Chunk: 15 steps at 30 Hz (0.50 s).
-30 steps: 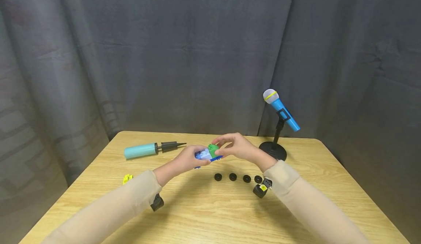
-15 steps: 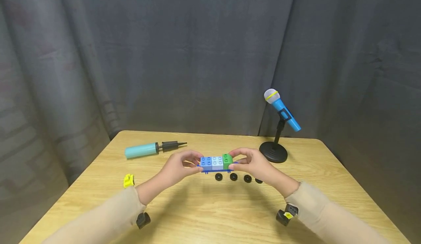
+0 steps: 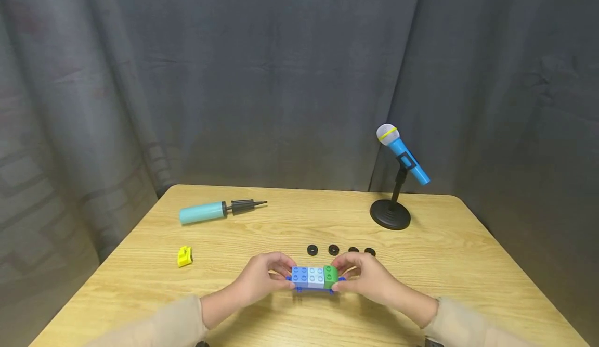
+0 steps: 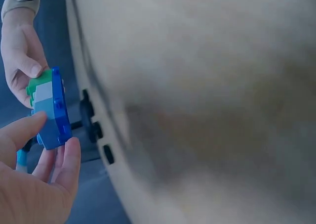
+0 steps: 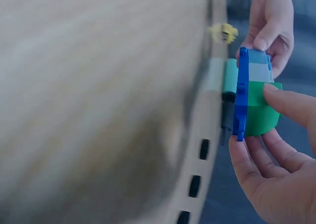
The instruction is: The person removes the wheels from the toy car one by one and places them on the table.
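Observation:
Between both hands is a toy car body made of building blocks [image 3: 315, 278]: a blue block, a pale blue one and a rounded green one in a row on a dark blue base [image 4: 60, 105]. My left hand [image 3: 262, 280] pinches the blue end between thumb and fingers. At the green end, my right hand [image 3: 367, 278] grips the block [image 5: 260, 108] with the thumb on one side and fingers on the other. The car body is held level, studs upward, near the table's middle. Its base carries no wheels.
Several black wheels [image 3: 312, 250] lie in a row just behind the hands. A yellow block [image 3: 184, 256] sits at the left. Farther back lie a teal hand pump [image 3: 203, 213] and a blue toy microphone [image 3: 406, 161] on a black stand [image 3: 390, 215].
Both hands have brought the car body down and nearer to the person. It was tilted in the left hand's grip; now it is level, with one hand at each end.

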{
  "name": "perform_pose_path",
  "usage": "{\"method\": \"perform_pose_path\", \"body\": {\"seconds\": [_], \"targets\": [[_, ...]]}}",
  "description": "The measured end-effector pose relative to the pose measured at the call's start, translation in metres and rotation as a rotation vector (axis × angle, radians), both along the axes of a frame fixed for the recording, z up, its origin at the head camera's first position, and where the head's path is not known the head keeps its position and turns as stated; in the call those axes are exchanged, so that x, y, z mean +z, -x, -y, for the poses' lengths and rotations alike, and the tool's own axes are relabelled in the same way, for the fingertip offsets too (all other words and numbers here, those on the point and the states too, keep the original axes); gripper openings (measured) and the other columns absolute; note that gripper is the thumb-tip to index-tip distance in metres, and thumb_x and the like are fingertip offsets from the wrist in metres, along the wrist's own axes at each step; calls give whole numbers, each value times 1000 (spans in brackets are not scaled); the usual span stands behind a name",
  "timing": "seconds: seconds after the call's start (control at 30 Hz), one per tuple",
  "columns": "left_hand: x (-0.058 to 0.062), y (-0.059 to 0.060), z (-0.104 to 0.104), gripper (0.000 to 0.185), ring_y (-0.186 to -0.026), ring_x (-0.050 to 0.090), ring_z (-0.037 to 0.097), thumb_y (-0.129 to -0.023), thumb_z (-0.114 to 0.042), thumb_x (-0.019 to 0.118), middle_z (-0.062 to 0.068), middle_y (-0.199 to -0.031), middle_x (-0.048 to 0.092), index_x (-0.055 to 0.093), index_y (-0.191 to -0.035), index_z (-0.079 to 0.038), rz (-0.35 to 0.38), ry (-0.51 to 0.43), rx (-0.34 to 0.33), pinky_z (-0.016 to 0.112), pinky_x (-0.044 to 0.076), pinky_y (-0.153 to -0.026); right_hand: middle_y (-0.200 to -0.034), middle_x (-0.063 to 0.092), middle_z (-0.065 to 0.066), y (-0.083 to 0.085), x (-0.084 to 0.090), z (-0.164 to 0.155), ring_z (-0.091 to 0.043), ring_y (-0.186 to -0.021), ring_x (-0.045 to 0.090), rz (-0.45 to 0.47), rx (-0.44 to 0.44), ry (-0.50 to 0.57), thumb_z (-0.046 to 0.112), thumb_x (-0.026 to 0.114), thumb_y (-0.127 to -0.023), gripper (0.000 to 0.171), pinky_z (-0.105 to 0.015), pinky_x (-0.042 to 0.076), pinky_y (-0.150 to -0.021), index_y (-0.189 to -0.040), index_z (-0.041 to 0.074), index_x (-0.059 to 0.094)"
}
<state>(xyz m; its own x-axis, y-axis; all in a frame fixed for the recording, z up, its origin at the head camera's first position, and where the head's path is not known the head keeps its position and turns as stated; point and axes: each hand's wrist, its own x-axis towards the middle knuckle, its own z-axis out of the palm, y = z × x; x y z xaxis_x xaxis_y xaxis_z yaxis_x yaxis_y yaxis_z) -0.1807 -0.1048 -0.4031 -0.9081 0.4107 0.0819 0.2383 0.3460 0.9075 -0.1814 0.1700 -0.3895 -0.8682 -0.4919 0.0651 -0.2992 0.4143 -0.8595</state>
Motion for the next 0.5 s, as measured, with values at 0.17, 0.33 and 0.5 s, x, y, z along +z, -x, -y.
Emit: {"method": "perform_pose_path", "body": {"seconds": [0.17, 0.33, 0.5], "targets": [[-12, -7, -2, 35, -90, 66, 20, -72, 0, 80, 8, -98, 68, 65, -104, -1, 43, 13, -10, 21, 55, -77, -100, 64, -6, -5, -12, 0, -23, -95, 58, 45, 9, -12, 15, 82, -75, 43, -30, 55, -83, -109, -2, 63], [-20, -9, -5, 34, -85, 65, 17, -71, 3, 80, 6, -93, 68, 66, -102, -2, 68, 26, -8, 20, 55, -75, -98, 63, -5, -7, -21, 1, -20, -94, 58, 79, 5, -18, 12, 83, -74, 40, -26, 54, -81, -107, -1, 63], [-24, -8, -4, 32, -83, 64, 15, -72, 2, 80, 2, -89, 68, 66, -100, -5, 76, 70, -17, 22, 54, -75, -97, 62, -6, -7, -25, 3, -21, -93, 58, 93, 13, -6, 7, 82, -73, 37, -28, 55, -80, -104, -2, 63]]}}
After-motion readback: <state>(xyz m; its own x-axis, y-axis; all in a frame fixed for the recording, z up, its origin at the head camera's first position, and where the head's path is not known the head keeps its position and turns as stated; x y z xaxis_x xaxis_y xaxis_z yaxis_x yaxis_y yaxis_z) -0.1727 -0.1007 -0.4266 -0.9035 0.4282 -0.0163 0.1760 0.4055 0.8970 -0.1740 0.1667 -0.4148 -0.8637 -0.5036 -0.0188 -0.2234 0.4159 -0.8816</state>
